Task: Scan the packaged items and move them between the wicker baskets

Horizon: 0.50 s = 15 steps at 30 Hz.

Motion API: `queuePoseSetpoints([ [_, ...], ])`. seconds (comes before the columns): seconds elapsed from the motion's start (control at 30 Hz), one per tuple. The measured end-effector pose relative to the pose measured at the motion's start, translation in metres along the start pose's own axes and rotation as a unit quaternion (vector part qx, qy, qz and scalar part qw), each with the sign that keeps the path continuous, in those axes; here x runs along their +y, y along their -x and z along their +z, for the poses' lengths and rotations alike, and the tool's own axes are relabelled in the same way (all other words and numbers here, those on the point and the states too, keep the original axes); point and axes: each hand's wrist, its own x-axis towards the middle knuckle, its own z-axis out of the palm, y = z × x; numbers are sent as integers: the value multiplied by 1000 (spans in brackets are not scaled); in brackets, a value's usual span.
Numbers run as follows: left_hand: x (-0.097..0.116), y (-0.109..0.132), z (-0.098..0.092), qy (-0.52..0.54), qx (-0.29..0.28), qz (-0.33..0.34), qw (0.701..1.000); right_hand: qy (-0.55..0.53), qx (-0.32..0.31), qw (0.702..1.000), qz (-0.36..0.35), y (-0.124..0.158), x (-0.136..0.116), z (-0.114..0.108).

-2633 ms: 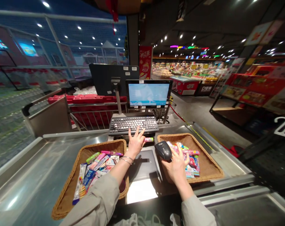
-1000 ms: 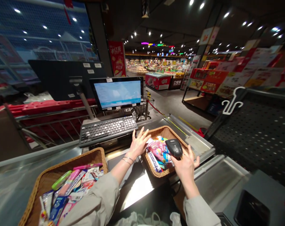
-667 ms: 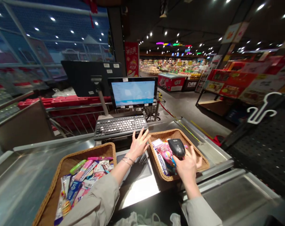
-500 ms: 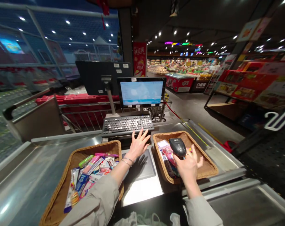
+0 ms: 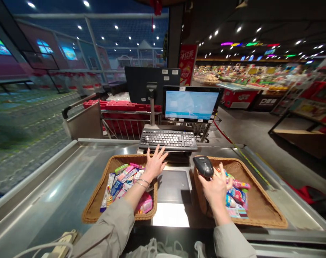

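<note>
My left hand (image 5: pixel 154 163) hovers with fingers spread over the far right corner of the left wicker basket (image 5: pixel 94 209), just in front of the black keyboard (image 5: pixel 168 139). It holds nothing. My right hand (image 5: pixel 215 184) grips a black handheld barcode scanner (image 5: pixel 203 166) above the left part of the right wicker basket (image 5: pixel 262 211). Both baskets hold several colourful snack packets (image 5: pixel 125 177). Between the baskets lies a flat scanner plate (image 5: pixel 173 181).
A lit checkout screen (image 5: pixel 191 104) and a dark customer display (image 5: pixel 152 84) stand behind the keyboard. Steel counter (image 5: pixel 57 186) stretches left. Red shopping baskets in a metal cart (image 5: pixel 122 118) sit beyond. Store shelves and an aisle lie to the right.
My view swung right and then back left. My left hand stayed spread near the keyboard, shifting from the right basket toward the left one. The scanner stayed in my right hand.
</note>
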Motion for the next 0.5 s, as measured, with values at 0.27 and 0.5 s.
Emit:
queuePoseSetpoints([
  [0.27,-39,37,-9,-26,-4,-69,997,-23,-47,998,-39,6,-20,22],
  [0.5,-65,68,-12,-44,-17,-127,991,-38,-68,994,-73,13,-29,43],
])
